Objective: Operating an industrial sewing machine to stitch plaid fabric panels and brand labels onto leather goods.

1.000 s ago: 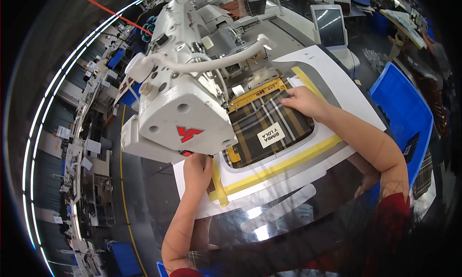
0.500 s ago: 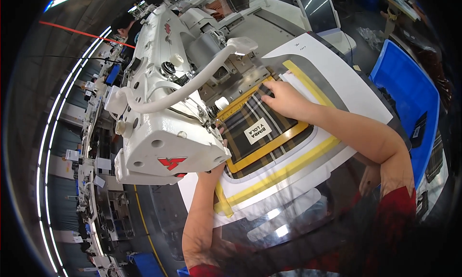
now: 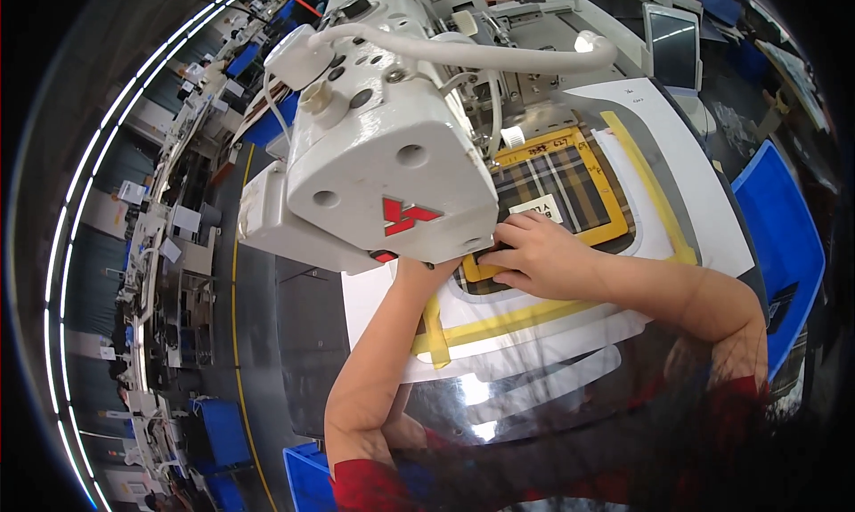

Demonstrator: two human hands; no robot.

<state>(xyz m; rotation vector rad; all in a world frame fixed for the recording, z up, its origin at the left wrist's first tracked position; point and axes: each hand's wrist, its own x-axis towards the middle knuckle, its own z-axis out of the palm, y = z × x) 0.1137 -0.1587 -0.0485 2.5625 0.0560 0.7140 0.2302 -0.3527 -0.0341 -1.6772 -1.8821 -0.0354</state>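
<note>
A yellow rectangular frame [image 3: 609,190] lies on plaid fabric [image 3: 581,175] in brown, black and white. On the fabric inside it sits a white label [image 3: 550,208], partly covered by my fingers. My right hand [image 3: 545,256] is at the frame's near left corner, its fingers bent and pressed together over the frame and fabric; what they pinch is hidden. My left hand [image 3: 429,270] reaches under the white sewing machine head [image 3: 383,174], which hides its fingers.
White sheets with yellow tape strips [image 3: 534,319] surround the frame on a dark glossy table. A white hose [image 3: 481,53] crosses above the machine. To the right stand a blue bin [image 3: 784,254] and a screen [image 3: 674,49]; another blue bin [image 3: 305,476] is at lower left.
My right hand has moved from the frame's far edge to its near left corner. The view has shifted, and the machine head appears larger. My left hand stays beneath it.
</note>
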